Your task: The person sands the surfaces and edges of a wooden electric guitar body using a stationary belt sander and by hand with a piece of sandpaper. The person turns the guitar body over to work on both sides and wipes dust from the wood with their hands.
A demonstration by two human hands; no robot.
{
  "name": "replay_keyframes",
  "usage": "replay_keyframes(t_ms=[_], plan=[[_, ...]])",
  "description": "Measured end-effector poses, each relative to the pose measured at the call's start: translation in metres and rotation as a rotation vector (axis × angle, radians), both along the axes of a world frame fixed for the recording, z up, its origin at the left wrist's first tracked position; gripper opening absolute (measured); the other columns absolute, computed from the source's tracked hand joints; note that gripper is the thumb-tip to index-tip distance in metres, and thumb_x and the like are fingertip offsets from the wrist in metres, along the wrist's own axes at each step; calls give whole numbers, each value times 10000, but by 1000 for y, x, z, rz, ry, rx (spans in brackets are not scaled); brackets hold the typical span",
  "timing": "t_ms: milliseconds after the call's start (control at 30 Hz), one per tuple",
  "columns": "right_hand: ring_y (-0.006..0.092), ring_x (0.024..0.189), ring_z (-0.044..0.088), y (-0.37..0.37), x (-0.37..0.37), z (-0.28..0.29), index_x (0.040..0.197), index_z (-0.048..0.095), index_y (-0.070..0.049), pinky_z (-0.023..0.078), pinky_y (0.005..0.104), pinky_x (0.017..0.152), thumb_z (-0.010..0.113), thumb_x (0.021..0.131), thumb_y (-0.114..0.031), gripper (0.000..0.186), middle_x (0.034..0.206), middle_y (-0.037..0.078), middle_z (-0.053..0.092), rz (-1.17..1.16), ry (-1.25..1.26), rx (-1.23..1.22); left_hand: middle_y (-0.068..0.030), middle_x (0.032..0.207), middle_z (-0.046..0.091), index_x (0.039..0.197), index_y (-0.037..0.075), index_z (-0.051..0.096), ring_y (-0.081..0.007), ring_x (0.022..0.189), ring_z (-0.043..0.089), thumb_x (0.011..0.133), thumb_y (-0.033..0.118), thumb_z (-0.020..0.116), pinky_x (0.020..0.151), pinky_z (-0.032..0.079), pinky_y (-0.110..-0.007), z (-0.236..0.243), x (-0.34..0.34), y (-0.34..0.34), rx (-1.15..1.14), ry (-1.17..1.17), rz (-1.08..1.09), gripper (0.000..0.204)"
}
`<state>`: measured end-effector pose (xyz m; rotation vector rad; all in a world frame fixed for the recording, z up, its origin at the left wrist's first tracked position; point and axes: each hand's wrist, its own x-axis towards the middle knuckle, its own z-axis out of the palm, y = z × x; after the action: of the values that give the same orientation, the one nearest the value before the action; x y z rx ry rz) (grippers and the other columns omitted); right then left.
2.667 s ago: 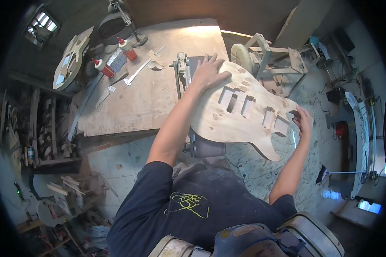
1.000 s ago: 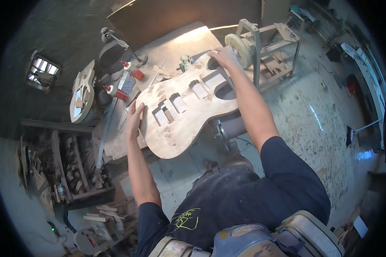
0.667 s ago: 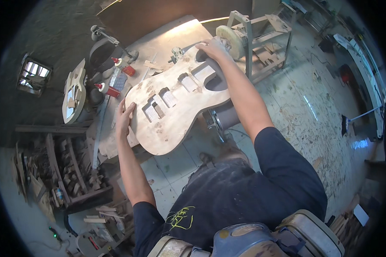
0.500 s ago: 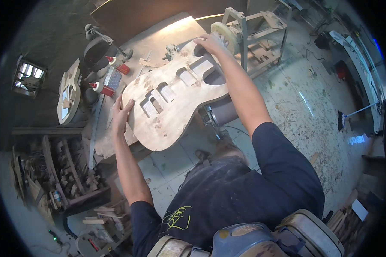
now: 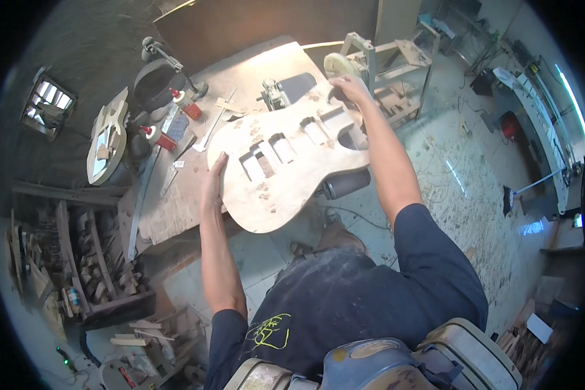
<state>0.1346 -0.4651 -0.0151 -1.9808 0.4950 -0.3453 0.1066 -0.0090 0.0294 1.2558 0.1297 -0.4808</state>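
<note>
A pale, unpainted wooden electric guitar body, with several rectangular cut-outs and dark knots in its face, is held up in front of me over the near edge of the workbench. My left hand grips its rounded lower end, thumb on the face, other fingers mostly hidden behind the edge. At the far right, my right hand is closed around a horn beside the neck end. Under and behind the body, parts of a machine show: a grey roller and a dark, rounded piece.
On the bench stand two red-and-white squeeze bottles and a lamp. Another guitar body hangs at the left wall. A metal frame with a round wheel stands at the far right. Wood scraps fill a rack lower left.
Both hands have carried the guitar body a little to the right in view, and it is tilted slightly differently. The view itself has also shifted. Both grips remain.
</note>
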Motion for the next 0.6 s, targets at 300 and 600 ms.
replay_keyframes(t_ms=[300,600], plan=[[220,1082,650,5,-142,266,1296,556,43,524,352,950,600,1001,-255,422,1186,125,664,59,-731,346,-97,1118,629,1316,-25,445,-193,1014,644,859,122,760,861,542,-330,107,-64,-13,-202,-728,206,574],[415,1411,383,82,-210,313,1465,330,81,393,525,1120,143,1051,-577,800,1490,311,401,297,-1256,802,-246,1204,641,1285,67,417,-364,1078,657,811,69,815,940,533,-462,65,-110,-51,194,-1855,275,619]])
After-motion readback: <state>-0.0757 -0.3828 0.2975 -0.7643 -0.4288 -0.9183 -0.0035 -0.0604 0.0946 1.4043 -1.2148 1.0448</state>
